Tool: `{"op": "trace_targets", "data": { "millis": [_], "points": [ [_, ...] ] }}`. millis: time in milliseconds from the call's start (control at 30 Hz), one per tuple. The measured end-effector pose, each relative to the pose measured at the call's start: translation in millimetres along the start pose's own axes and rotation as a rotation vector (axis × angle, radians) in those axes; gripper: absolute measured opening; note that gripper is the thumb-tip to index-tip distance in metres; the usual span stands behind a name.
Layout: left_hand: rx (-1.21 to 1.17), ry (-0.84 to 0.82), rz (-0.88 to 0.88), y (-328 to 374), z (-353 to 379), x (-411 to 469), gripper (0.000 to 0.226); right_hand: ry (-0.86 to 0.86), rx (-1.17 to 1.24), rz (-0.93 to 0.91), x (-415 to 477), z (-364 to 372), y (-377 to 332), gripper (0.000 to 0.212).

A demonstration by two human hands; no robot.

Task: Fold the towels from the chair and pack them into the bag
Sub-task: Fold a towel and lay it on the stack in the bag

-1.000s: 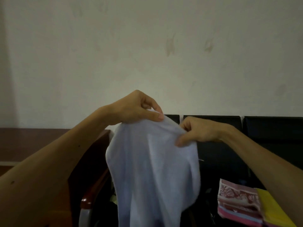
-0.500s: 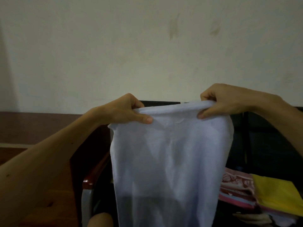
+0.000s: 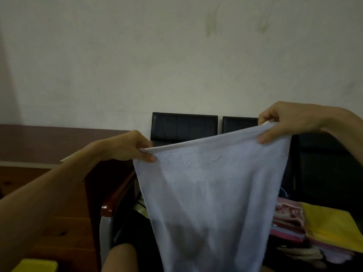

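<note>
left hand pinches one top corner of the white towel | right hand pinches the other corner, higher | towel hangs down in front of the black chair | folded towels lie on the seat

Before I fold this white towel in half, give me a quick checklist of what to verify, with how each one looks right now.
1. Left hand pinches one top corner of the white towel: ok.
2. Right hand pinches the other top corner: ok.
3. Top edge level: not ok, the right end sits higher than the left.
4. Towel hangs spread, with no twist in the part that shows: ok.
5. Bottom edge hanging free: cannot tell, it runs out of frame.
6. Bag open and ready: cannot tell, no bag plainly shows; only the folded stack lies to the right.
</note>
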State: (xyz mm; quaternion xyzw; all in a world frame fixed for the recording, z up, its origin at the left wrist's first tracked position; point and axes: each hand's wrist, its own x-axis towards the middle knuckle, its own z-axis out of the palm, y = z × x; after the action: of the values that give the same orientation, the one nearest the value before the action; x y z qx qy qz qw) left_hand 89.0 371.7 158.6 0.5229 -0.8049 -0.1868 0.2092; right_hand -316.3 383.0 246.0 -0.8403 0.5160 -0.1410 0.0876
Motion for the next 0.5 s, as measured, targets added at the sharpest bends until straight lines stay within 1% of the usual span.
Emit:
{"op": "trace_targets", "data": {
  "millis": [67, 167, 200, 233, 300, 367, 400, 500],
  "points": [
    [-0.190, 0.056, 0.021, -11.8, 0.8, -5.4, 0.035, 0.006, 0.046, 0.021, -0.6, 8.3, 7.5, 0.017],
    [-0.643, 0.182, 0.064, -24.0, 12.2, -13.7, 0.063, 0.040, 0.104, 0.041, 0.1, 28.7, 17.7, 0.018],
    [-0.775, 0.236, 0.050, -26.9, 19.1, -15.4, 0.066, 0.033, 0.116, 0.054, -0.6, 38.7, 20.9, 0.021],
    [-0.868, 0.291, 0.027, -29.4, 29.1, -17.2, 0.062, 0.022, 0.145, 0.078, -2.5, 51.3, 25.5, 0.025],
    [-0.897, 0.409, -0.075, -31.7, 54.6, -22.7, 0.048, -0.007, 0.260, 0.120, -10.5, 79.1, 31.5, 0.032],
    [-0.860, 0.515, -0.187, -36.0, 86.8, -30.1, 0.041, 0.001, 0.432, 0.138, -20.5, 111.6, 36.1, 0.033],
    [-0.845, 0.550, -0.214, -40.1, 103.9, -36.2, 0.040, 0.035, 0.537, 0.159, -27.0, 129.9, 38.4, 0.032],
    [-0.824, 0.561, -0.227, -58.9, 152.0, -60.6, 0.039, 0.158, 0.883, 0.261, -46.4, 190.0, 42.0, 0.029]
  ]
}}
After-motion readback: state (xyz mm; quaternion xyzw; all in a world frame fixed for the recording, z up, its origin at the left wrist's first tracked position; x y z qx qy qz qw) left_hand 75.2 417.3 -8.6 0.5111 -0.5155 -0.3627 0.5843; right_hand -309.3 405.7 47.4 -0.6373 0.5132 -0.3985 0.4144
